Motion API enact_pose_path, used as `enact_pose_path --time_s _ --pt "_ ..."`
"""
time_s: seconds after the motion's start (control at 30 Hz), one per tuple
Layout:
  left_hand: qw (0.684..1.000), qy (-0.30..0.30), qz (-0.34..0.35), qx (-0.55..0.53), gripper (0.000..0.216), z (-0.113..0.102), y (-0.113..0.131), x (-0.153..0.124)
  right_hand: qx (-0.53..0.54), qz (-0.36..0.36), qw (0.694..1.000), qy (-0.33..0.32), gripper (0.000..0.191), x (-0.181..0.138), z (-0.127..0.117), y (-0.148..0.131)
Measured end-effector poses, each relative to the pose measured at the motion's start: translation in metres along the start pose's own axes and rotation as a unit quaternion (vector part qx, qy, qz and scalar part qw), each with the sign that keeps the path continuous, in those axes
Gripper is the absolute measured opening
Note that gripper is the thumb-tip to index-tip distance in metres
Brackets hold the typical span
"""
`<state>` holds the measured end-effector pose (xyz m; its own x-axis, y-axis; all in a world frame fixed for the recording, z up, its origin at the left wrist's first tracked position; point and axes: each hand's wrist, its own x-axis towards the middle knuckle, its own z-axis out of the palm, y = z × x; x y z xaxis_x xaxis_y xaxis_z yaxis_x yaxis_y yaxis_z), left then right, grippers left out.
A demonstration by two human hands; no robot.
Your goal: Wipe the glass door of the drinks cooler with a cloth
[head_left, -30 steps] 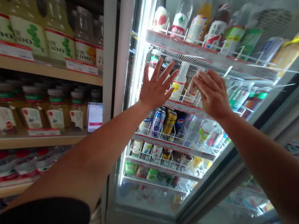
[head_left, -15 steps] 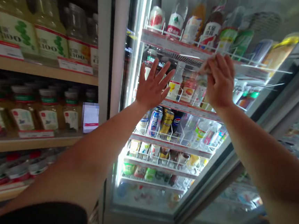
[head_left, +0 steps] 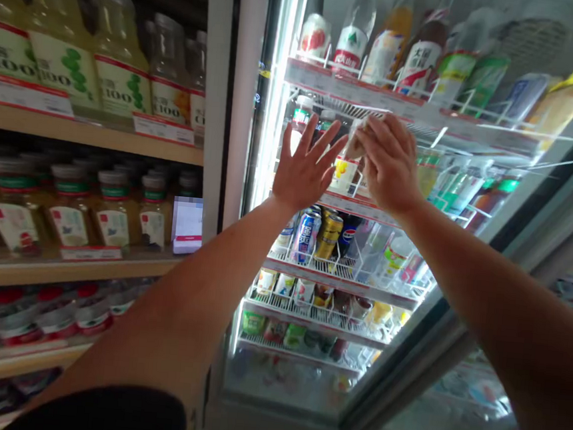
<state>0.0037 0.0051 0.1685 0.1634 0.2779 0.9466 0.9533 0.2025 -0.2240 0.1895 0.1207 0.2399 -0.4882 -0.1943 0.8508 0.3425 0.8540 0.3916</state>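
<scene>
My left hand [head_left: 305, 166] is raised in front of the lit drinks fridge, fingers spread, palm toward its glass door [head_left: 296, 383]. It appears to rest flat on the glass. To its right, my right hand [head_left: 391, 164] has its fingers bent over a pale, crumpled cloth [head_left: 355, 143], pressed toward the glass. Only one edge of the cloth shows; the rest is under the fingers. Behind the hands stand bottles on the second shelf, among them one with a yellow-fruit label [head_left: 343, 172], partly covered by the cloth and hand.
On the left, wooden shelves [head_left: 88, 123] hold large juice bottles [head_left: 124, 60] and smaller green-necked bottles [head_left: 66, 216]. The fridge's wire-fronted shelves carry cans [head_left: 307, 233] and more bottles [head_left: 352, 40]. A grey door frame [head_left: 405, 352] runs diagonally at the right.
My right hand has moved left with the cloth, closer to my left hand. My left hand stays spread at about the same place on the fridge. The view has shifted slightly left.
</scene>
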Motion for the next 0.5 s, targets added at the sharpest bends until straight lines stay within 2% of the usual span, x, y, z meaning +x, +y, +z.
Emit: enact_pose_path --time_s 0.07,0.17,0.23,0.4,0.5 --pt "1.0 -0.004 -0.003 0.007 0.059 0.0 0.0 0.0 0.009 0.006 1.0 -0.01 0.049 0.006 0.001 -0.002" --pt "1.0 -0.001 0.004 0.018 0.059 -0.002 0.0 -0.001 0.005 0.067 0.997 0.031 0.046 0.017 0.0 0.002" --pt "1.0 0.005 0.009 0.022 0.059 -0.003 0.0 -0.001 0.01 0.084 0.995 0.047 0.047 0.018 -0.001 0.001" --pt "1.0 -0.006 -0.002 0.008 0.059 -0.004 0.0 0.0 0.042 0.0 0.999 -0.004 0.044 -0.002 -0.005 -0.004" --pt "1.0 -0.011 -0.008 -0.008 0.061 -0.004 0.0 0.001 0.031 0.03 0.999 0.031 0.041 -0.009 -0.014 0.012"
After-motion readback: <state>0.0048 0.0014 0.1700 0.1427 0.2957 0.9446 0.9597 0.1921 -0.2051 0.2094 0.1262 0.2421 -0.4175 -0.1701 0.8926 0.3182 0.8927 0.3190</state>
